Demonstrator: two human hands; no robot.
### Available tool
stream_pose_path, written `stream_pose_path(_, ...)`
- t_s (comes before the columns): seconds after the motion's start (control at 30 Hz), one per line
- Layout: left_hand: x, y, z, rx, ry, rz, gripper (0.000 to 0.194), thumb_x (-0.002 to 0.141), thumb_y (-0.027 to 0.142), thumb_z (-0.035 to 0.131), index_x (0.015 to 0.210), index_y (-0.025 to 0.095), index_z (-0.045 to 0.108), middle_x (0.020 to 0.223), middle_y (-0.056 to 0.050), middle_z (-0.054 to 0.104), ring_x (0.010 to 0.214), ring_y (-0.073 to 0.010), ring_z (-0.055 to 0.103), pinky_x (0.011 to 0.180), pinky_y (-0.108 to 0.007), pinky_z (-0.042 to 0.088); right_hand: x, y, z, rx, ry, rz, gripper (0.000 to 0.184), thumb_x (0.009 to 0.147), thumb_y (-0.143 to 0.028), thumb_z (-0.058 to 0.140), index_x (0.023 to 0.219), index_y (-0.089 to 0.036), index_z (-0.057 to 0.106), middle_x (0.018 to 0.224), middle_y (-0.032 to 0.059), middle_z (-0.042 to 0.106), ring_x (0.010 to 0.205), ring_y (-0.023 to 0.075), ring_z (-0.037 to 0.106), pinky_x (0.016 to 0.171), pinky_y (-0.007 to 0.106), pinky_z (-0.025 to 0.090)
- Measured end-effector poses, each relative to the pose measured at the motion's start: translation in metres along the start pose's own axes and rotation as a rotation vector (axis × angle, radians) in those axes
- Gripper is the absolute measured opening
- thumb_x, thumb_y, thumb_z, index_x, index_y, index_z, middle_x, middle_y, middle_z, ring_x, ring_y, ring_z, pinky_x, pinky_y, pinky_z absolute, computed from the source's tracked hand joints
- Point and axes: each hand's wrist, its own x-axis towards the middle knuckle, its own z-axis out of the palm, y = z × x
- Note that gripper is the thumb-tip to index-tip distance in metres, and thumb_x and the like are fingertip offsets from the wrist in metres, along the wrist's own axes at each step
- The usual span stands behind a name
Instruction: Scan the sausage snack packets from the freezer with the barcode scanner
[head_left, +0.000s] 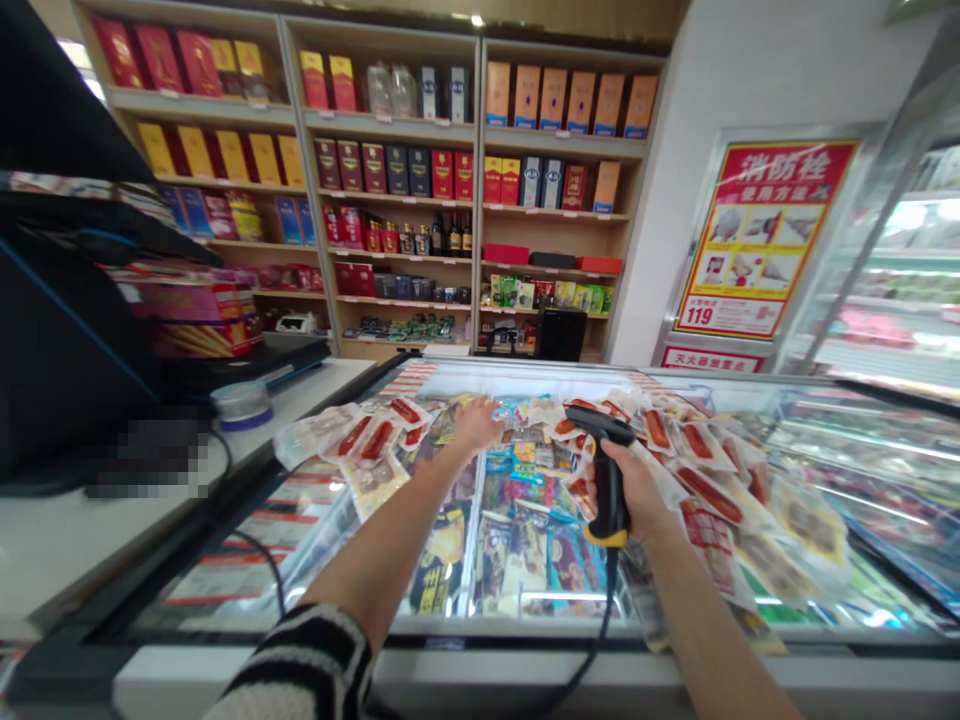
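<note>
My right hand (634, 490) is wrapped round the grip of a black and yellow barcode scanner (609, 490). The scanner's head points left, and its cable runs down toward the front edge. Farther left, my left hand (478, 425) reaches out over the glass top of a chest freezer (442, 632), fingers stretched forward and nothing visible in them. Clear packs of sausages (367, 437) lie on the glass to the left of that hand. A larger spread of sausage packs (701, 485) lies beside and behind the scanner. Colourful frozen packages (525, 545) show through the glass.
On the left, a white counter (37, 560) carries a dark checkout machine (67, 350), a round clear tub (241, 405) and stacked boxes (199, 320). Shelves of boxed bottles (386, 170) line the back wall. A red notice (765, 240) hangs at the right.
</note>
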Motion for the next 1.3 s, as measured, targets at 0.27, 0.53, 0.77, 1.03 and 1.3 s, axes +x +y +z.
stream_pose_path(0.27,0.002,0.016,0.014,-0.249,-0.211,-0.146,0.028,0.072,0.033,0.053,0.093,0.014,0.056,0.094,-0.006,0.057,0.088,-0.0175,0.053,0.076,-0.036,0.041,-0.005,-0.001,-0.010,-0.040,0.028,-0.041,0.029,0.068,-0.042,0.049,0.058,-0.016,0.047,0.042,-0.0014,0.051,0.031,0.0088,0.045,0.029,0.019,0.034)
stream_pose_path(0.53,-0.035,-0.019,-0.017,-0.499,0.024,-0.358,0.025,0.067,0.024,0.056,0.089,0.012,0.055,0.077,-0.002,0.061,0.069,-0.0125,0.056,0.059,-0.023,0.043,-0.025,-0.007,0.027,-0.026,-0.053,-0.039,0.028,0.069,-0.042,0.049,0.060,-0.016,0.049,0.042,-0.0021,0.051,0.033,0.0090,0.046,0.031,0.020,0.036)
stream_pose_path(0.77,-0.054,-0.013,-0.025,-0.636,0.148,-0.409,0.025,0.060,0.026,0.057,0.081,0.013,0.058,0.070,-0.001,0.061,0.065,-0.0137,0.057,0.055,-0.021,0.040,-0.042,-0.006,0.055,-0.179,-0.160,-0.050,0.031,0.071,-0.043,0.045,0.057,-0.015,0.050,0.036,-0.0010,0.049,0.029,0.0084,0.043,0.028,0.018,0.031)
stream_pose_path(1.03,-0.063,-0.011,-0.029,-0.668,0.186,-0.423,0.022,0.058,0.025,0.056,0.076,0.013,0.057,0.068,-0.001,0.061,0.065,-0.0147,0.056,0.056,-0.022,0.040,-0.047,-0.010,0.065,-0.087,-0.164,-0.001,0.028,0.070,-0.041,0.047,0.060,-0.016,0.047,0.041,-0.0017,0.051,0.032,0.0090,0.046,0.030,0.019,0.035)
stream_pose_path(1.3,-0.071,-0.006,-0.031,-0.624,0.210,-0.451,0.021,0.059,0.026,0.056,0.075,0.014,0.056,0.069,-0.003,0.061,0.064,-0.0155,0.056,0.054,-0.023,0.039,-0.047,-0.009,0.079,-0.069,-0.199,0.048,0.023,0.071,-0.038,0.045,0.066,-0.016,0.046,0.043,-0.0028,0.051,0.032,0.0093,0.047,0.028,0.018,0.033)
